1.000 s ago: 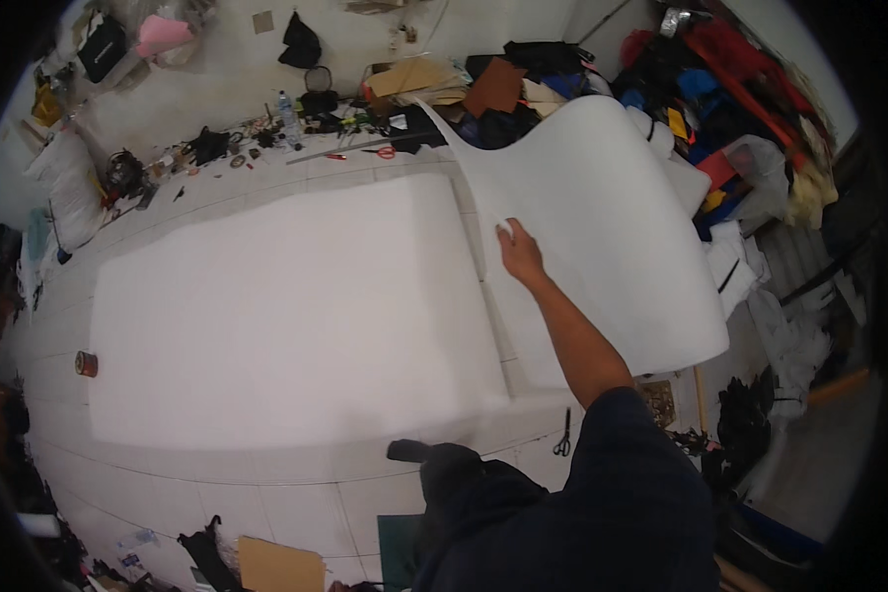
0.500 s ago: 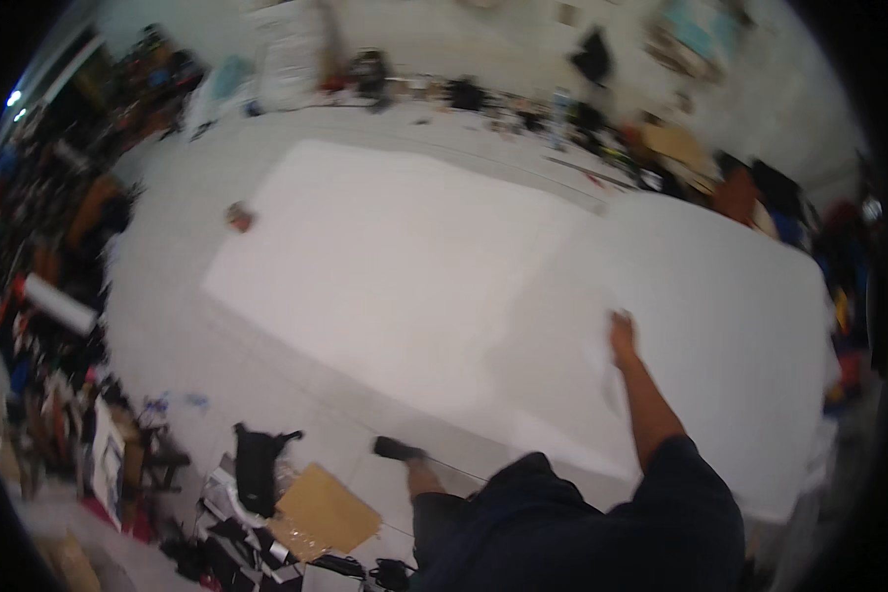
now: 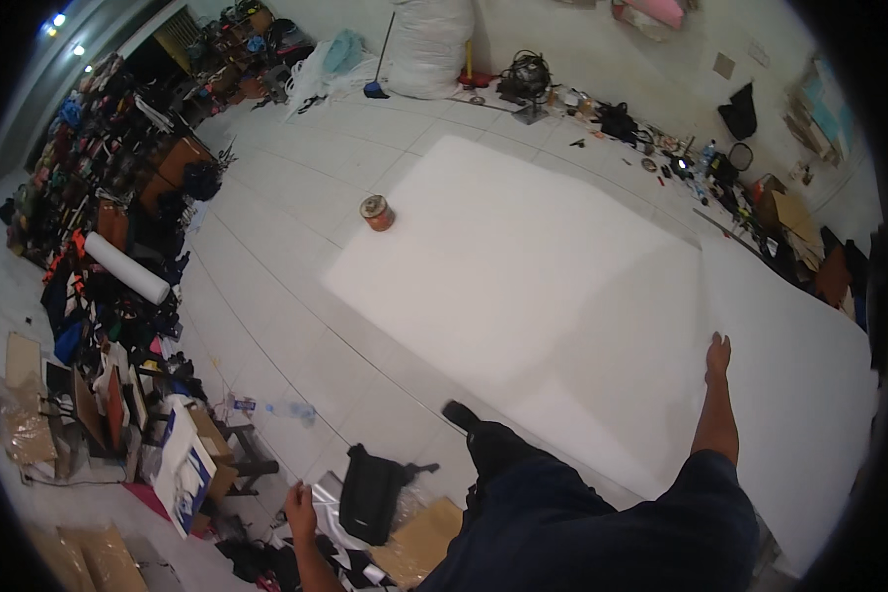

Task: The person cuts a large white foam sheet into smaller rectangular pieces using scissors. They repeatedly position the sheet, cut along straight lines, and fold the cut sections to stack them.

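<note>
A large white foam sheet lies flat on the tiled floor, with a small round tin at its far left edge. Another stretch of white sheet rises at the right, its near edge curving over the flat one; I cannot tell whether the two are joined. My right hand is closed on this raised sheet's edge, arm stretched forward. Out to the lower left, my left hand hangs in the air above the clutter, fingers loosely apart, with nothing visible in it.
A black bag and brown cardboard lie by my legs. Heaped goods and a white roll line the left side. Along the far wall stand a big white sack, a fan and scattered small items.
The view has swung left, so the sheets and tin sit farther right in it. My left hand has come into sight. My right hand stays at the raised sheet's edge.
</note>
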The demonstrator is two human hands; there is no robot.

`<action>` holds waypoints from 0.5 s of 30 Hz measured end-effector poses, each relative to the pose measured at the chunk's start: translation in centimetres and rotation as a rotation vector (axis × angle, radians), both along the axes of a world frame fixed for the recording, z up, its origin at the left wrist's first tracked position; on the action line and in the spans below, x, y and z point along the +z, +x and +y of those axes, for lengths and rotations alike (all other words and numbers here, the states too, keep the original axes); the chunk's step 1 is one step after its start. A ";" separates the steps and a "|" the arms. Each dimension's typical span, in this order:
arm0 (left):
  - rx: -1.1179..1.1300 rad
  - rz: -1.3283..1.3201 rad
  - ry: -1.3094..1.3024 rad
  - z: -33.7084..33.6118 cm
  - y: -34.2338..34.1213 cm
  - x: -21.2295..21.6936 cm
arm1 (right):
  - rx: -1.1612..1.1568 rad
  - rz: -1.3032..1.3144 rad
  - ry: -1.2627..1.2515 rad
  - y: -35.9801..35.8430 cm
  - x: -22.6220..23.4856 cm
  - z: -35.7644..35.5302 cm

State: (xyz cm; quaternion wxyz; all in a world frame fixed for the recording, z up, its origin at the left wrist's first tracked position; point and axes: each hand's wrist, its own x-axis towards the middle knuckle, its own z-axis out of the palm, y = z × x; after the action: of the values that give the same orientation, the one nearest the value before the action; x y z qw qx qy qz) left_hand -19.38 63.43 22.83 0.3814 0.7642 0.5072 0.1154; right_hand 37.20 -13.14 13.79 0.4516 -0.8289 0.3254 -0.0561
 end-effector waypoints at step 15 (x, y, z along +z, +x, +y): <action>0.058 0.572 -0.518 28.4 1.9 -9.5 | 0.127 0.054 -0.067 18.3 -3.7 48.8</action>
State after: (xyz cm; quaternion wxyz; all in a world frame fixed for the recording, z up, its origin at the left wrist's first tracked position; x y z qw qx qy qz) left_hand -17.49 91.80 13.35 0.4014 0.6292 0.6269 -0.2234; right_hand 55.46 35.69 10.04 0.4173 -0.8638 0.2818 -0.0160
